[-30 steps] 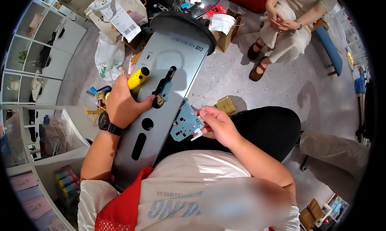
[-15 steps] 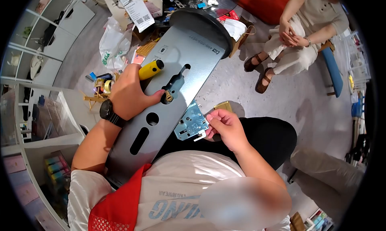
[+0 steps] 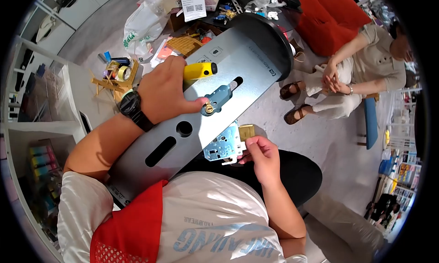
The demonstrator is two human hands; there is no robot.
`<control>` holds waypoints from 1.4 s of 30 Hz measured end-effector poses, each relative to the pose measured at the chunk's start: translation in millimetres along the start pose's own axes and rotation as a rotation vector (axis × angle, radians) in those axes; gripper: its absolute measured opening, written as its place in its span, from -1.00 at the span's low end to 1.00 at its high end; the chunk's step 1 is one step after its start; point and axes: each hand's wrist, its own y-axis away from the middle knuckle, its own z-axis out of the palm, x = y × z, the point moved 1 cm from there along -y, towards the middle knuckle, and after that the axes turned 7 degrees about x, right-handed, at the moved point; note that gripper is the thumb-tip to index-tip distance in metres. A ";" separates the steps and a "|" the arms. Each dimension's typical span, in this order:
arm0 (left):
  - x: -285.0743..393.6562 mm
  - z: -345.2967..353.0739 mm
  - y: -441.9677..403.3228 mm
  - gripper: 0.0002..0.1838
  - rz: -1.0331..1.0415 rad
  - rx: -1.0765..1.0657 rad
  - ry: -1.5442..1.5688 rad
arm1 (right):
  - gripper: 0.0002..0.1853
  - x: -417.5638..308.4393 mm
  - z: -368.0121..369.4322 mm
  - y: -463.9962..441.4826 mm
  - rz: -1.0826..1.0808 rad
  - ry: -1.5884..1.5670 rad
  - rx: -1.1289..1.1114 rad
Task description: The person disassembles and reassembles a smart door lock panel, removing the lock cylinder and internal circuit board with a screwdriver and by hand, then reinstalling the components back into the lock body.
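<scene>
A long grey metal door-lock panel (image 3: 249, 87) with cut-out slots lies slanted across my lap. Over its left edge is my left hand (image 3: 167, 87), closed around a yellow tool handle (image 3: 200, 71) with a black end; the tool's other end is hidden. The thumb of that hand touches a brass lock cylinder (image 3: 209, 108), which sits in a panel cut-out with its keyhole face up. Below the panel's right edge, my right hand (image 3: 261, 158) pinches the edge of a silver mortise lock body (image 3: 222, 146), partly covered by the panel.
A gold-coloured box (image 3: 246, 131) shows beyond my right hand. A seated person (image 3: 343, 75) is at the right near a blue bench (image 3: 371, 121). A small wooden stand (image 3: 114, 82) with tape and tools, a white plastic bag (image 3: 145, 25) and shelves (image 3: 43, 130) are at left.
The view has shifted and the panel lies at a flatter slant. The cylinder's keyhole face shows more plainly under my left thumb. My right hand still pinches the lock body, slightly turned.
</scene>
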 end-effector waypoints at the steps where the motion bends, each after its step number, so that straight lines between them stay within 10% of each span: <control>1: -0.2 0.5 0.8 -0.13 0.006 0.014 -0.009 | -0.89 0.9 -1.7 0.1 -0.030 -0.002 0.026; 14: 0.9 2.4 1.7 -0.18 0.037 0.100 -0.010 | -0.79 15.4 2.7 13.2 0.002 -0.203 -0.076; 20: 3.0 3.6 2.1 -0.17 0.023 0.092 -0.001 | -0.25 30.1 10.8 3.7 0.495 -0.684 -0.637; 25: 2.0 2.8 0.9 -0.16 0.037 0.090 0.028 | 0.39 50.5 21.8 -17.3 0.501 -0.539 -0.903; 29: -0.7 6.9 0.7 -0.17 0.049 0.113 0.028 | 0.53 72.5 24.5 -33.5 0.484 -0.592 -1.058; 42: -1.9 7.8 -0.3 -0.12 0.040 0.066 0.031 | 0.29 76.8 29.0 -30.7 0.460 -0.638 -0.882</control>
